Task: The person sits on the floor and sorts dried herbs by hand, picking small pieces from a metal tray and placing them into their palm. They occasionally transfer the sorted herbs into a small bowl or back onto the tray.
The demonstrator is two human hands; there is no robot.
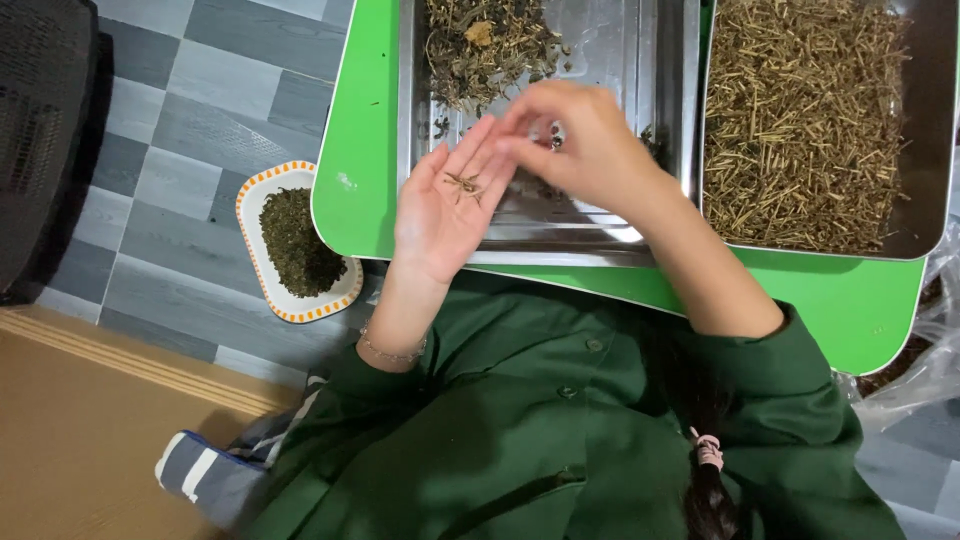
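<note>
Green table (360, 150), steel tray (640, 60); left hand (445, 205) open palm-up, twig (463, 184) lying crosswise; right hand (580, 140) pinched, contents unclear

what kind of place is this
Probably a home floor corner used for sorting dried herbs by hand: a low green table holds metal trays of dried stems and leafy bits, a dish of crumbled leaves sits on grey floor tiles.

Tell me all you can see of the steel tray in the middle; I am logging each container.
The middle tray is a shallow rectangular pan of shiny, scratched metal with a raised rim. It lies flat on the green table, beside a second tray of cut stalks. Dried leafy herbs are piled at its far left; the rest is mostly bare. Both hands hover over its near part.
</note>
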